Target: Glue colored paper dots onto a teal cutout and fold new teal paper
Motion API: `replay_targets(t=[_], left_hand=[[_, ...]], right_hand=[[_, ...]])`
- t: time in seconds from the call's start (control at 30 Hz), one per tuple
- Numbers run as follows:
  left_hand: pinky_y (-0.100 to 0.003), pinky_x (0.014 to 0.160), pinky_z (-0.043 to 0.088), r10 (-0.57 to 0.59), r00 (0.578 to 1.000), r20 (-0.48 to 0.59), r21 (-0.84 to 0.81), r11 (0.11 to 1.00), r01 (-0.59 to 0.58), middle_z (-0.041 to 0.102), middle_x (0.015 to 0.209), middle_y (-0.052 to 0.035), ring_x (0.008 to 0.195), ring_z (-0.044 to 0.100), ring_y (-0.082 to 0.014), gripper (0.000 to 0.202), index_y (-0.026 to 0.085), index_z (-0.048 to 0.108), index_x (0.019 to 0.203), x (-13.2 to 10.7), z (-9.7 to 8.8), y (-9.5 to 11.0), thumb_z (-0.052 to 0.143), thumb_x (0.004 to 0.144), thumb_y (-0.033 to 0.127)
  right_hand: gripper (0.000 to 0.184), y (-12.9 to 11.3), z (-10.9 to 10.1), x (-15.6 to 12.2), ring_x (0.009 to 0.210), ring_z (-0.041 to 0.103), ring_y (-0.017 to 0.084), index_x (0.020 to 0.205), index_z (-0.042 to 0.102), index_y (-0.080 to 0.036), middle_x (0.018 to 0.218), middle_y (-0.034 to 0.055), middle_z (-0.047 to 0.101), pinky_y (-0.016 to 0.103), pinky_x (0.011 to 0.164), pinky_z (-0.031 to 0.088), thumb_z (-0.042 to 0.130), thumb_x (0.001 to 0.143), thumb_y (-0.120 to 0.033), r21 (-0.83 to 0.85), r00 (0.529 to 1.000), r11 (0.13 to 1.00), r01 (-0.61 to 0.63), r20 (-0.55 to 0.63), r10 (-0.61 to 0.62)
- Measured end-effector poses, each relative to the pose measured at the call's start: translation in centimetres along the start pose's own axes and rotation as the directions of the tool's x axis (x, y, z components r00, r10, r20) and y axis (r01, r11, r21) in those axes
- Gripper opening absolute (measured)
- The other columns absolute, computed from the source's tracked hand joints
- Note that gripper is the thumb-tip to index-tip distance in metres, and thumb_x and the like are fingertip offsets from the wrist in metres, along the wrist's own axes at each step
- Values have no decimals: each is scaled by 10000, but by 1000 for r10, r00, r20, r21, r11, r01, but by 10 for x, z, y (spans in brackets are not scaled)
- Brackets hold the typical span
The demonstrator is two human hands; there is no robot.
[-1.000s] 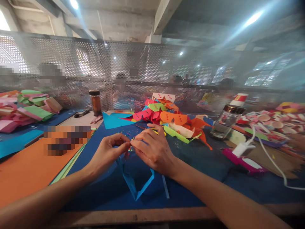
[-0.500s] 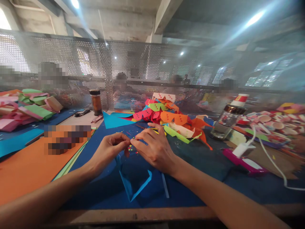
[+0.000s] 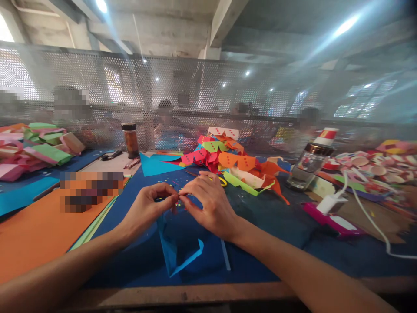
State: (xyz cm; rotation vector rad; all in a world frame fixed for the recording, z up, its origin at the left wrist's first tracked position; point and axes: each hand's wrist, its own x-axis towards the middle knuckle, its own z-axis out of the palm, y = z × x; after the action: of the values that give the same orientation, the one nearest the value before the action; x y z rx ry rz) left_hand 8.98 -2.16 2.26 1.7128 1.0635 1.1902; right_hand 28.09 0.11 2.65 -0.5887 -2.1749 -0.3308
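Observation:
My left hand (image 3: 152, 204) is closed in a pinch, thumb and forefinger together. A folded blue paper strip (image 3: 168, 254) hangs from under its fingers, bent into an open angular loop above the table. My right hand (image 3: 210, 204) has thumb and forefinger pressed together, its tips meeting those of the left. Whatever lies between the fingertips is too small to make out. Tiny coloured paper bits (image 3: 167, 181) are scattered on the table just beyond both hands. Yellow-handled scissors (image 3: 223, 181) lie partly hidden behind my right hand.
Colourful dotted paper glasses (image 3: 237, 161) are heaped beyond my hands. A glass bottle (image 3: 306, 167) and a magenta power strip (image 3: 329, 220) with a white plug stand right. Orange paper sheets (image 3: 35, 234) lie left, near a dark jar (image 3: 130, 141). A perforated metal screen (image 3: 182, 95) borders the table.
The lower end of the blue paper strip has swung slightly left and its loop has changed angle. My fingertips stay together; the right fingers have shifted slightly.

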Motion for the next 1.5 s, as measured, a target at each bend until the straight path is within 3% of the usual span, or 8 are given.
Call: replay_targets(t=[0.37,0.63,0.83,0.93,1.03,1.17,1.3,1.5], left_hand=[[-263,718,435,63,997,-34,60,996,-60,706,676,7,707,613,-156,175,191,673,677,1,0,0,622,822,275],[-276,698,447,61,997,-41,67,996,-58,692,658,1,690,610,-168,180,189,670,655,-2,1,3,621,802,280],[-279,710,465,39,998,-41,39,999,-38,696,668,0,708,628,-172,161,189,677,660,0,2,4,626,796,260],[-276,709,466,58,997,-46,42,998,-57,697,665,3,703,630,-169,159,189,676,676,0,1,2,624,808,261],[-271,741,459,103,993,-64,113,989,-96,702,685,10,716,630,-159,162,191,680,684,-2,2,1,620,823,250],[-275,758,459,144,985,-89,221,968,-122,714,717,13,743,636,-163,152,198,696,734,-7,4,4,609,845,256],[-271,742,464,169,981,-96,253,957,-140,712,710,16,732,639,-161,163,199,692,734,-8,6,6,597,856,253],[-274,743,468,160,984,-85,223,965,-137,714,715,12,735,644,-163,168,200,693,732,-6,4,6,590,855,247]], right_hand=[[20,-3,0,-1,870,617,177,945,615,-200,896,13,709,418,1034,361,596,950,-202,-12,1000,1000,9,-13,-9],[102,-2,-6,-2,918,611,184,973,613,-198,920,14,711,447,1049,327,513,993,-194,-130,985,977,166,64,-159],[142,-2,-9,-4,951,608,195,1021,617,-226,985,17,718,477,1064,307,482,999,-189,-177,974,962,210,120,-191],[109,-3,-5,-3,946,612,196,983,619,-224,962,18,718,473,1063,311,511,991,-218,-82,987,988,134,95,-126],[108,-4,-1,-1,894,620,185,889,613,-212,890,11,709,434,1020,360,552,975,-239,124,997,990,-62,42,57],[145,-5,0,3,828,635,158,828,609,-200,830,-1,684,323,832,459,568,964,-228,382,953,874,-301,95,287],[63,-6,-1,3,788,646,141,864,621,-192,822,-8,681,270,742,490,611,926,-198,461,934,813,-355,151,322],[38,-3,1,3,779,652,137,877,628,-191,824,-15,692,271,747,499,655,900,-179,434,941,835,-339,171,293]])
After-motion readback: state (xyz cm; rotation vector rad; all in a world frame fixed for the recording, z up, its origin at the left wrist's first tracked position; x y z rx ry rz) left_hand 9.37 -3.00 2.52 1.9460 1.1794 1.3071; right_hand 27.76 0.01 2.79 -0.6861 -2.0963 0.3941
